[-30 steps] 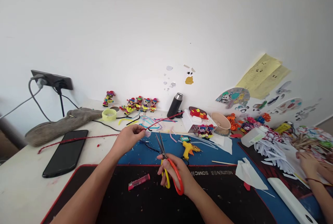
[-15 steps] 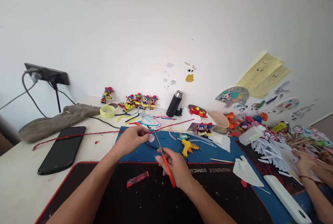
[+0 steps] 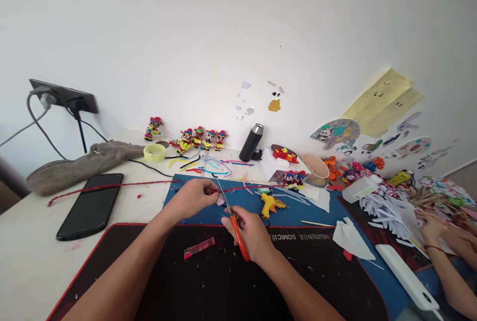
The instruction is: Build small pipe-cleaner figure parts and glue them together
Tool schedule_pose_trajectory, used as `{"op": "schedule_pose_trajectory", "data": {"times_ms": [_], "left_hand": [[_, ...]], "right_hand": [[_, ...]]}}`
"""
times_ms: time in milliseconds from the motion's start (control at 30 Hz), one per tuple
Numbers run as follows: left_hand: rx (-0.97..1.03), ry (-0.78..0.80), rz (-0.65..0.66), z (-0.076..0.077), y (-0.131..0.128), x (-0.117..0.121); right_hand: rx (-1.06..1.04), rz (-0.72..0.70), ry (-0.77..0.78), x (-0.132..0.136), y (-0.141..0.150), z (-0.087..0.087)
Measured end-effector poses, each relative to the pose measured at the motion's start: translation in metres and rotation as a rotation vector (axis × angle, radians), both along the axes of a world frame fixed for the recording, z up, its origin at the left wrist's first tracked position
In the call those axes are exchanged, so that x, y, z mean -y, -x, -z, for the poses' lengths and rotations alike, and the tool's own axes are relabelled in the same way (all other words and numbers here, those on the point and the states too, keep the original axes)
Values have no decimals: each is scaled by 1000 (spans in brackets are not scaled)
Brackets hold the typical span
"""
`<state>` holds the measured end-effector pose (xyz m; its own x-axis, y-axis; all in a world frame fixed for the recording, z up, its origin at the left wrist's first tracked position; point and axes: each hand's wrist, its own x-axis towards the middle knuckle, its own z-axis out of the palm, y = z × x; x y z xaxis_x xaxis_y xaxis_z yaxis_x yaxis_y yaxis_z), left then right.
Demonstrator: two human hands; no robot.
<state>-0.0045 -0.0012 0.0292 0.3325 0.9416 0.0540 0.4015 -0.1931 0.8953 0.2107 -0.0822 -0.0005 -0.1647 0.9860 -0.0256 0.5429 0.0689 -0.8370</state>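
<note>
My left hand (image 3: 194,197) pinches a long, dark red fuzzy strand (image 3: 242,189), perhaps yarn or pipe cleaner, near its middle. One end runs left across a black phone (image 3: 91,206); the other stretches right over the blue mat. Orange-handled scissors (image 3: 238,236) are in my right hand (image 3: 253,234), their blades pointing up and away, crossing the strand just right of my left fingertips. Whether the blades are parted I cannot tell. A small pale pink piece (image 3: 220,200) shows beside the left fingertips. Below the hands a pink lighter (image 3: 199,248) lies on the black mat (image 3: 179,286).
A yellow glue gun (image 3: 271,205) lies on the blue mat (image 3: 298,216). Behind are pipe cleaner pieces (image 3: 218,163), small figures (image 3: 186,141), a tape roll (image 3: 154,152) and a black thermos (image 3: 251,143). At right, another person's hand (image 3: 432,229) is among paper strips (image 3: 387,216).
The right part of the red strand has dropped from a raised slant to nearly level over the blue mat. My hands and the scissors stay close together; the view has shifted slightly.
</note>
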Motion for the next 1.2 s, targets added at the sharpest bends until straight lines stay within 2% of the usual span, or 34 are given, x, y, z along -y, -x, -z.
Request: {"op": "schedule_pose_trajectory", "data": {"times_ms": [567, 867, 1200], "left_hand": [[-69, 25, 69, 2, 0, 0], [-79, 5, 83, 0, 0, 0], [-183, -25, 73, 3, 5, -3]], "right_hand": [[55, -11, 6, 6, 1, -10], [95, -10, -52, 5, 4, -17], [102, 3, -48, 3, 7, -3]]}}
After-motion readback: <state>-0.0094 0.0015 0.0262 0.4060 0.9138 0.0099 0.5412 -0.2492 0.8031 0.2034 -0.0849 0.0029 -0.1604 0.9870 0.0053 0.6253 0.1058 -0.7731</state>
